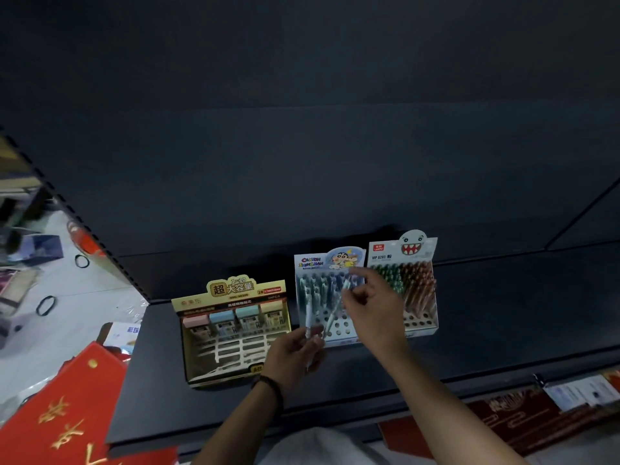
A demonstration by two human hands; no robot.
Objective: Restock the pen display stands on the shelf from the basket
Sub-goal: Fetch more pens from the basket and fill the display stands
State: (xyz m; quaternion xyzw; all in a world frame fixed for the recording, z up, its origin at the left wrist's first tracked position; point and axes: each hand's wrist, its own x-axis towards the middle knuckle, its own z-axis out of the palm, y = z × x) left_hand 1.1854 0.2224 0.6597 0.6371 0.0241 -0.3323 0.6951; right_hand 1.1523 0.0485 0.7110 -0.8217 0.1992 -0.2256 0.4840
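Three display stands sit on the dark shelf [161,380]. The middle one is a white cartoon pen stand [335,327] with pens in its back rows and bare holes in front. My left hand [295,354] grips a few pale pens [308,317] just in front of that stand. My right hand [372,307] hovers over the stand and pinches one pen [345,285] by its top, above the filled rows. To the right stands a monster-face stand [417,290] holding green and brown pens. The basket is out of view.
A gold box of lead refills [235,333] stands at the left of the shelf. Red packaging with gold lettering [63,414] lies below the shelf's left end. More red goods [503,421] fill the lower shelf at the right. The floor at left is cluttered.
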